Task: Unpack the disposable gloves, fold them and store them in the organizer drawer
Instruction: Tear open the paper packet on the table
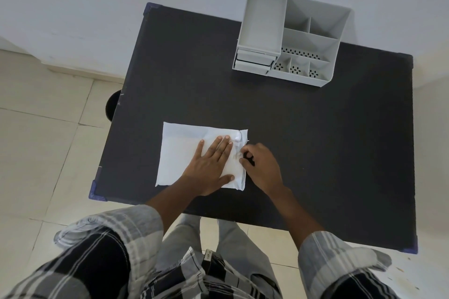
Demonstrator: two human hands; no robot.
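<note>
A flat white packet of disposable gloves (181, 150) lies on the black table (303, 143), near its front left. My left hand (211, 165) rests flat on the packet's right half, fingers spread, pressing it down. My right hand (261, 165) is at the packet's crumpled right edge, thumb and fingers pinched on the torn plastic there. The grey organizer (291, 36) stands at the table's far side; its two small drawers (254, 60) at the lower left are closed.
The organizer has several open compartments on top, all without contents. A dark round stool (113, 105) shows beside the table's left edge. Tiled floor and a white wall surround the table. My legs stand against the front edge.
</note>
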